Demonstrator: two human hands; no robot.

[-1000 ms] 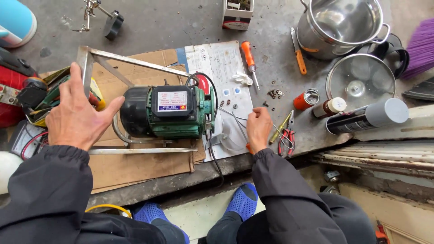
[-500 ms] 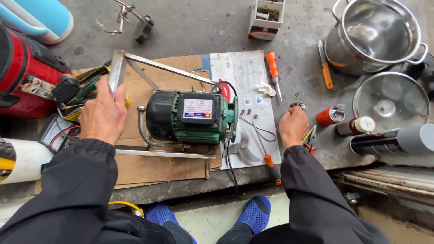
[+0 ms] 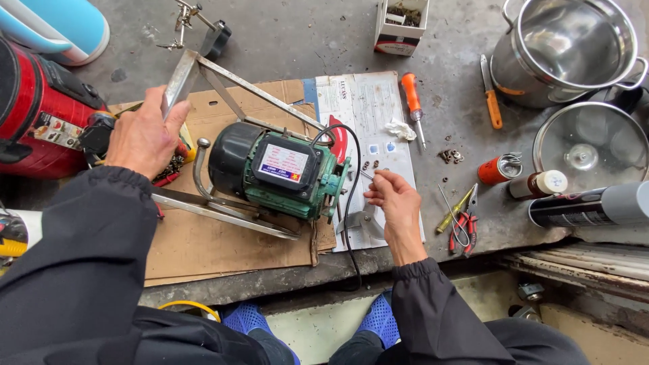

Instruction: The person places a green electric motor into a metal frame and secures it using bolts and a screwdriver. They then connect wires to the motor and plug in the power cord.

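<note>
A green electric motor (image 3: 280, 174) with a black end cap sits in a grey angle-iron frame (image 3: 223, 81) on brown cardboard (image 3: 203, 247). My left hand (image 3: 143, 135) grips the frame's upper left corner and holds it tilted. My right hand (image 3: 395, 203) is to the right of the motor's shaft end, fingers pinched on a small metal part over a white paper sheet (image 3: 368, 111). Small nuts (image 3: 370, 165) lie on the sheet beside the fingers. A black cable (image 3: 350, 223) runs from the motor down over the table edge.
An orange screwdriver (image 3: 412, 101), a second orange tool (image 3: 492, 101), red pliers (image 3: 463, 226), a steel pot (image 3: 564, 51), its lid (image 3: 588, 152), small cans (image 3: 499, 169), a grey spray can (image 3: 588, 206), a red machine (image 3: 44, 118) and a parts box (image 3: 399, 27) surround the work.
My left hand moved from the motor's left side up to the frame corner and tilted it. My right hand shifted from the pliers toward the motor shaft.
</note>
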